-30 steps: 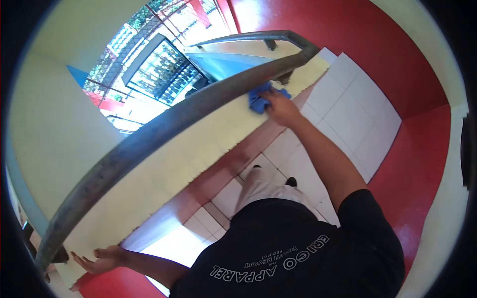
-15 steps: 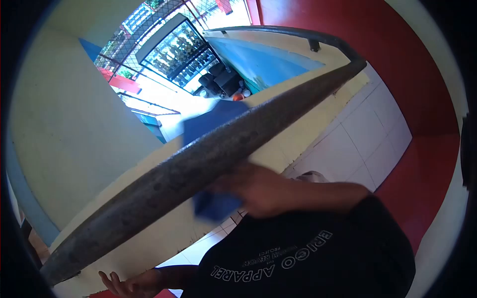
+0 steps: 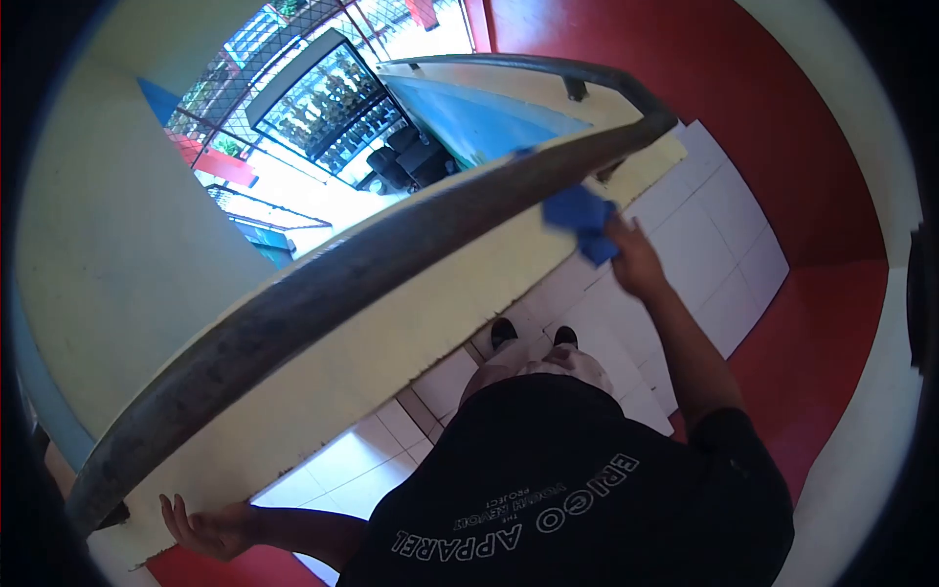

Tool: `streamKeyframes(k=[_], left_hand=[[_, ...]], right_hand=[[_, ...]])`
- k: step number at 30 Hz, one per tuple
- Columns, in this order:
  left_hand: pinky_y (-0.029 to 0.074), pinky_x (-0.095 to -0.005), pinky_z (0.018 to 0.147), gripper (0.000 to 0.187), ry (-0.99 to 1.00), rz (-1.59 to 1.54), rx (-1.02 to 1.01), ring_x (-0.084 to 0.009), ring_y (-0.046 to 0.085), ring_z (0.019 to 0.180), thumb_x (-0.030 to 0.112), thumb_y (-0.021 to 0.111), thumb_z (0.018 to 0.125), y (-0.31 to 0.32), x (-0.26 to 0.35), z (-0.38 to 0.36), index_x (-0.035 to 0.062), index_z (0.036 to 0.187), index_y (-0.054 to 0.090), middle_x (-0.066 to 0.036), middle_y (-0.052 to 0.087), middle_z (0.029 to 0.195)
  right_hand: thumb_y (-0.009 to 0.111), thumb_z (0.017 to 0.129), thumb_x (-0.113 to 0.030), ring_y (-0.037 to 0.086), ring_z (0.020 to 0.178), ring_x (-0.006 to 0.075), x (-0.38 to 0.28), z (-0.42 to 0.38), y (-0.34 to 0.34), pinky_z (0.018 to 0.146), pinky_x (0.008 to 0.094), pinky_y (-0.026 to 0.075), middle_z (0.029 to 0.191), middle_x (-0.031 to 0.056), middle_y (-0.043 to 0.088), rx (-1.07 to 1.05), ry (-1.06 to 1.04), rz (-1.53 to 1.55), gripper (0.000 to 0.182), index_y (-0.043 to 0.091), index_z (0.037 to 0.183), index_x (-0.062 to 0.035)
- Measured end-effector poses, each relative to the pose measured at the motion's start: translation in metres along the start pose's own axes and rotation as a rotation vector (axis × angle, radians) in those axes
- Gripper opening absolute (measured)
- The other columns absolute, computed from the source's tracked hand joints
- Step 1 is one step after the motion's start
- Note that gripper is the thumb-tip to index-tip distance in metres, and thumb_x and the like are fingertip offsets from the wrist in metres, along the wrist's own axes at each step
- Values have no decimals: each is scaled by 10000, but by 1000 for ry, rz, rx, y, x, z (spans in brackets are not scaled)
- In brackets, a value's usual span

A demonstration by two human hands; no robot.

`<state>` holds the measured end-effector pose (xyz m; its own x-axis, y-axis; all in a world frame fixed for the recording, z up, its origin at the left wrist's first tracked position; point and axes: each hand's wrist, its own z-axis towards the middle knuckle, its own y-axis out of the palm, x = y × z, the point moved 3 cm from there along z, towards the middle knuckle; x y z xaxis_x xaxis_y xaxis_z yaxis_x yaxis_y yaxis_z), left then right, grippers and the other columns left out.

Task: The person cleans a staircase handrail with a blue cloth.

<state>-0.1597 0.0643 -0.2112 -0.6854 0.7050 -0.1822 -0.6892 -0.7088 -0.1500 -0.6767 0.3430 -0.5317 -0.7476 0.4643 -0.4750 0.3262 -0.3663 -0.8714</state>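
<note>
My right hand (image 3: pixel 636 256) grips a blue cloth (image 3: pixel 577 210) just below the upper right part of a dark metal handrail (image 3: pixel 323 286). The cloth is slightly blurred and lies against the rail's near side; a small blue patch also shows past its far edge. Low on the left, my left hand (image 3: pixel 207 528) is held palm up with fingers apart, near the rail's lower end. Nothing is in it.
A cream half-wall (image 3: pixel 391 338) runs under the rail. White floor tiles (image 3: pixel 709 225) and a red wall (image 3: pixel 782 127) are on the right. Beyond the rail stand a glass display case (image 3: pixel 328 103) and dark chairs (image 3: pixel 421 157).
My right hand has moved with the blue cloth up and to the right along the handrail. My left hand has shifted slightly left, and the view has shifted a little.
</note>
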Motion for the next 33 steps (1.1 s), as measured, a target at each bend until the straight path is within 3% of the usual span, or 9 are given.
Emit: streamKeyframes(k=[4,7,13,16,19,22,24,26,33], left_hand=[[525,-480,891,307,17,46,20,-366,657,1004,227,479,1035,-11,24,0,-35,1013,638,-201,675,1000],[526,-479,865,319,63,-195,38,-350,652,953,239,461,1033,0,75,-12,-36,1020,622,-213,670,1001],[481,-516,927,304,281,-316,-395,-400,583,1113,335,561,976,56,169,-12,55,1078,623,-174,660,1098],[424,-515,1006,337,411,-260,-484,-392,574,1170,366,589,960,90,202,53,78,1128,634,-155,657,1150],[396,-489,1025,421,388,-82,-667,-315,594,1170,431,646,914,159,236,69,118,1195,641,-108,664,1166],[412,-457,978,469,378,120,-697,-254,615,1132,465,688,871,177,237,55,155,1220,648,-60,677,1144],[424,-437,940,471,384,186,-696,-237,625,1106,463,704,856,184,237,55,166,1218,654,-38,685,1121],[433,-416,904,453,369,208,-766,-235,632,1081,445,713,853,182,239,54,168,1208,659,-24,693,1096],[478,-377,803,293,343,199,-789,-234,669,952,339,702,868,186,239,54,142,1085,704,-35,714,983]], right_hand=[[524,860,9,382,1411,373,53,-6,-12,1141,639,238,1400,184,540,-29,353,-13,485,559,1330,-105],[544,923,-86,478,1343,362,36,-20,-26,1123,590,310,1348,162,595,30,298,-16,410,561,1333,-102],[536,1012,-253,524,1283,295,60,-58,-21,1147,452,325,1348,154,588,607,795,1635,423,506,1373,-35],[462,1043,-343,535,1270,328,57,-57,-73,1117,492,368,1359,153,572,580,424,2263,460,481,1376,-26],[393,1056,-403,537,1265,338,59,-54,-97,1103,493,382,1355,162,567,580,203,2422,505,456,1391,-31],[429,1052,-354,523,1280,322,52,-40,-53,1101,486,372,1347,146,575,494,223,2065,466,463,1385,-30],[540,989,-254,555,1223,320,19,-22,-22,1053,448,404,1309,141,598,228,414,1113,372,560,1304,-58],[628,879,-159,561,1159,399,-18,11,-19,1038,496,395,1224,204,606,152,-7,346,401,588,1253,-20],[614,821,-108,546,1139,435,-22,120,-8,1013,494,404,1210,238,595,124,75,504,376,625,1187,-28]])
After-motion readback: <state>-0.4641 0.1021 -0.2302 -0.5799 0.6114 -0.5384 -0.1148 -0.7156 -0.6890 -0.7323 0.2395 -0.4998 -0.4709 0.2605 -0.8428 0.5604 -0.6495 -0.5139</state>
